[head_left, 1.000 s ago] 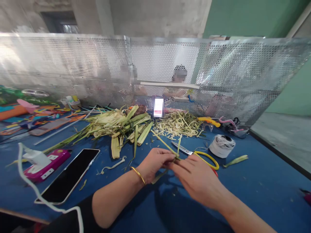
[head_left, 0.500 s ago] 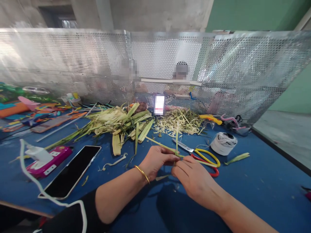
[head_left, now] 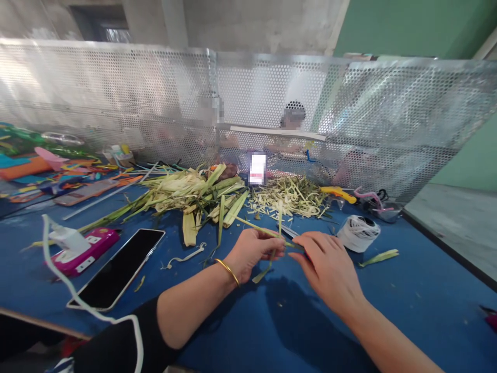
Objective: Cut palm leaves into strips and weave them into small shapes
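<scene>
My left hand (head_left: 256,249), with a gold bangle at its wrist, pinches crossed green leaf strips (head_left: 258,227). One strip stands upright, one slants left to right, and a tail hangs below the fingers. Close on the right is my right hand (head_left: 328,264), palm down, its thumb apart from the fingers. The slanting strip's right end runs under its fingertips; whether they touch it is hidden. Behind that hand lie scissors, with only the metal blades (head_left: 288,232) showing. A pile of pale green husks or leaves (head_left: 174,191) lies beyond, beside a heap of short cut scraps (head_left: 291,197).
On the blue table (head_left: 233,331) are a phone (head_left: 120,267), a purple power strip (head_left: 83,254) with a white cable, a white string roll (head_left: 359,233) and a yellow-handled tool (head_left: 338,195). Across the back stands a perforated metal screen (head_left: 155,103), with people behind it.
My right hand has moved off the strips' crossing to the right and its fingers have spread. It now covers the scissor handles. My left hand keeps hold, and the strip's tail hangs lower.
</scene>
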Action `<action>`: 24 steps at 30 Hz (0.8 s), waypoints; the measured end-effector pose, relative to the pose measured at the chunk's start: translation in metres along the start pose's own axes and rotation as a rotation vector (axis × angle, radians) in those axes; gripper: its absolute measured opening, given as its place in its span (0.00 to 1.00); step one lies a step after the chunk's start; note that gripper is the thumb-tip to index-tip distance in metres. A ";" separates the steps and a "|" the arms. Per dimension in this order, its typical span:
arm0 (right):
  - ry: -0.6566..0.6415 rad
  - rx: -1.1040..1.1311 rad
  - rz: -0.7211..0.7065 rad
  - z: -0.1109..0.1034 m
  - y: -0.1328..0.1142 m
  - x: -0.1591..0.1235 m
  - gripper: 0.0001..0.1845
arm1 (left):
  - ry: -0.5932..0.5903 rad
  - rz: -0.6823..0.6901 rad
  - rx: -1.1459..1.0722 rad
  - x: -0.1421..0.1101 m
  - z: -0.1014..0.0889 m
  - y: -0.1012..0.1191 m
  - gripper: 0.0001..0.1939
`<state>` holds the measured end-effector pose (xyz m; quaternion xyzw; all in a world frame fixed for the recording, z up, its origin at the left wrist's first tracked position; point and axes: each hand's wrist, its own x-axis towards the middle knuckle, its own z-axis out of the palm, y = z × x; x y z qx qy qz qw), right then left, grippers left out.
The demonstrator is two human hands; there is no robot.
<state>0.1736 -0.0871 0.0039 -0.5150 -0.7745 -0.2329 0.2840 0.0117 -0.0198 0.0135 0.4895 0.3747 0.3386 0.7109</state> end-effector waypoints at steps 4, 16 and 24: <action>-0.131 0.002 -0.024 0.004 0.006 -0.001 0.14 | 0.092 0.038 -0.006 0.004 0.003 -0.006 0.04; -0.006 -0.041 0.022 0.007 0.028 -0.001 0.14 | -0.108 0.056 0.001 0.008 -0.002 -0.006 0.18; -0.060 0.065 -0.110 -0.002 0.037 0.002 0.16 | -0.362 -0.106 -0.078 0.002 -0.010 0.003 0.25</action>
